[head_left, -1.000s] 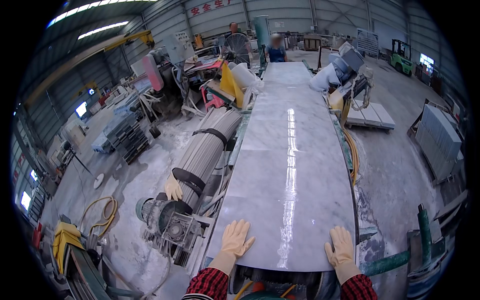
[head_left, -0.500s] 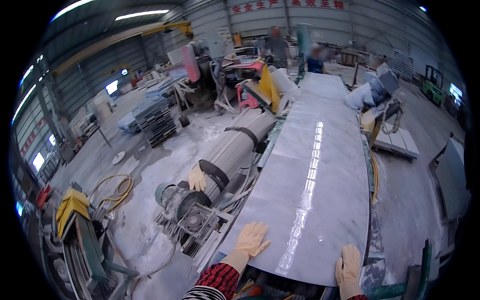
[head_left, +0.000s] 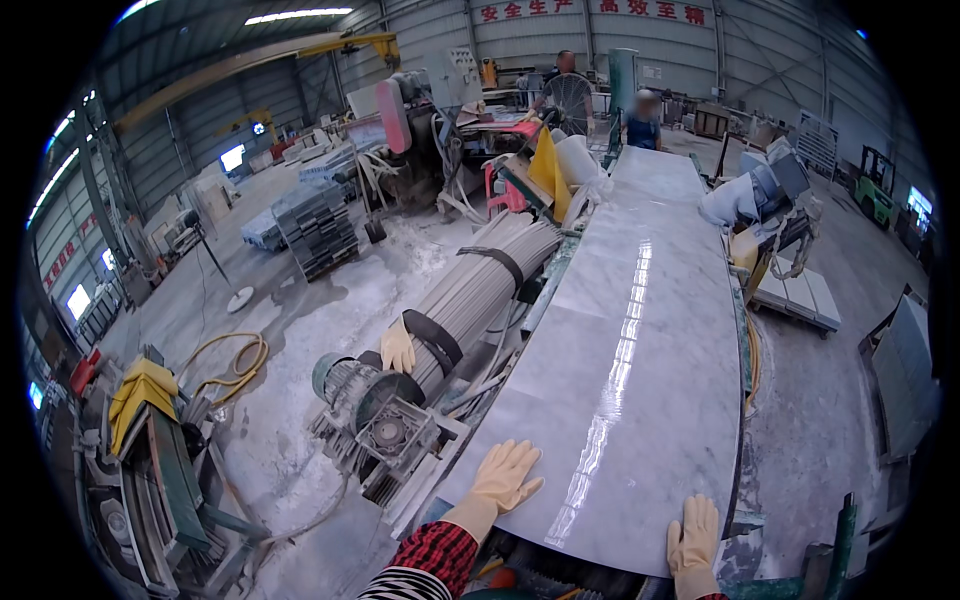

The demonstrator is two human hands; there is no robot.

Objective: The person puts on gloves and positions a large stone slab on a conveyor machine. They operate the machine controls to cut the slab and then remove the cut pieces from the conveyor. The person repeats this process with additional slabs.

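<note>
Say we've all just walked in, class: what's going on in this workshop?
A person in pale gloves has the left hand spread flat on the near left corner of a long, glossy grey slab. The right hand is at its near right corner, fingers pointing forward. Neither hand is gripping anything. A loose glove lies beside a motor to the left. Two other people are near the far end.

Red lettering (head_left: 540, 9) on far wall (head_left: 765, 60)

The view has turned left over the last second, so the stone slab (head_left: 680, 380) now slants rightward toward its far end. Beyond its near right corner, the right sleeve (head_left: 714, 597) has almost left view.
</note>
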